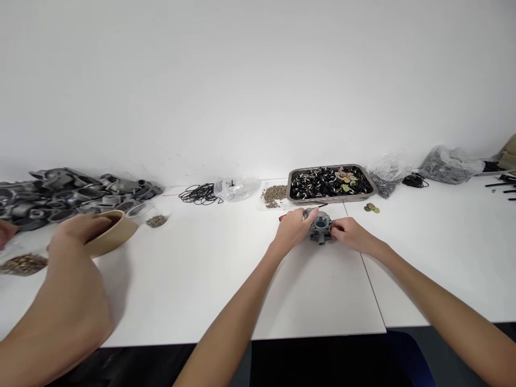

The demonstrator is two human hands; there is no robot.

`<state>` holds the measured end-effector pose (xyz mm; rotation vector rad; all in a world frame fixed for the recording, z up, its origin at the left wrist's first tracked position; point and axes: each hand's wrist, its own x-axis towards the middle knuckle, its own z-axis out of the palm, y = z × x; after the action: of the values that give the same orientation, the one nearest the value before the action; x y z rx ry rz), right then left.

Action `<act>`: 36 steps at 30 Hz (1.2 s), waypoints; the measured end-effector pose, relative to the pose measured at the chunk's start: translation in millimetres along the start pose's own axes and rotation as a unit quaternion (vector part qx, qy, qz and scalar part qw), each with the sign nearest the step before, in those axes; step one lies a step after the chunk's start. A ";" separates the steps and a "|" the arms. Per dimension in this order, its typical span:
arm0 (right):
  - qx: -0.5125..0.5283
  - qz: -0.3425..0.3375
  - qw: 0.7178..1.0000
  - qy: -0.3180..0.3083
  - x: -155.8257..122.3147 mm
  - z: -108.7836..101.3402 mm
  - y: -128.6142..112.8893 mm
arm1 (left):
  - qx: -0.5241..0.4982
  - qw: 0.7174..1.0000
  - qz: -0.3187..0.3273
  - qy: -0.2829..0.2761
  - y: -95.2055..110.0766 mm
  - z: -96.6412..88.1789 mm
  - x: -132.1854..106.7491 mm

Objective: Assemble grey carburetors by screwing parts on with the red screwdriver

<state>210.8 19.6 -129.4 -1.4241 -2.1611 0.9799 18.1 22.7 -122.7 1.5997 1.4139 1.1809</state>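
White worktop (201, 290): my left hand (291, 226) grips a grey part (321, 223), maybe half built. I can't tell my right hand's (351, 234) grip.

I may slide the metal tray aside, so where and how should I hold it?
Take the metal tray by the rim at both short ends, probably from the near side: its raised lip surrounds the black parts, and opposite holds should keep it level. Brass-coloured pieces lie near its left end.
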 end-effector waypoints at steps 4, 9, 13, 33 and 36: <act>-0.004 -0.008 1.000 -0.007 -2.3 0.0 -2.5 | 0.168 0.984 0.052 0.024 -2.0 -9.9 9.4; -0.010 -0.009 1.000 -0.011 -3.0 1.2 -1.3 | 0.185 0.979 0.068 0.054 -12.6 -17.1 16.1; -0.023 -0.014 1.000 -0.012 -7.5 -1.6 -5.4 | 0.159 0.982 0.100 0.017 -16.1 -10.7 12.5; -0.122 -0.074 0.984 0.110 55.7 -141.6 -25.0 | 0.183 0.969 0.121 -0.117 -10.0 2.6 -2.9; -0.213 -0.072 0.973 0.058 86.0 -116.8 5.0 | 0.180 0.970 0.117 -0.111 -10.2 2.4 -3.0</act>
<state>252.4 139.1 -58.3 -1.4310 -2.4413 0.3824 16.8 21.7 -133.4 2.1281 1.3755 0.8665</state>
